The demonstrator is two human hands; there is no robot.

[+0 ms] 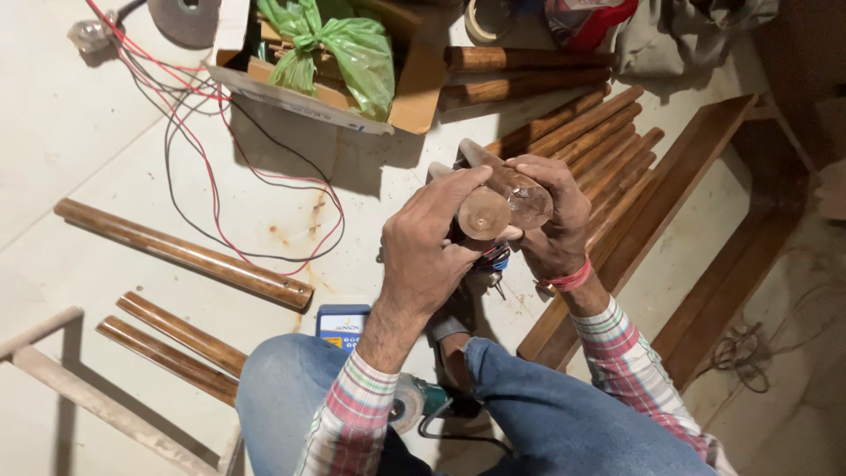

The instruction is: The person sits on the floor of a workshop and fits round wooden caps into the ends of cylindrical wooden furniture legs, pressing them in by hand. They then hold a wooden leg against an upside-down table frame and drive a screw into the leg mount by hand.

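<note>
Both my hands hold two round wooden legs end-on toward the camera. My left hand (pixel 432 247) wraps the nearer wooden leg (pixel 482 214), thumb across its flat end. My right hand (pixel 551 225) grips the second wooden leg (pixel 527 200) beside it, the two ends touching. A red thread band circles my right wrist. Below my hands, between my knees, lies a green angle grinder (pixel 421 401) on the floor.
A pile of several tapered wooden legs (pixel 599 141) lies behind my hands. A long wooden rail (pixel 181 254) and two shorter ones (pixel 172 344) lie at left. Red and black wires (pixel 207 167), a cardboard box with a green bag (pixel 339 53), a wooden frame (pixel 705 256) at right.
</note>
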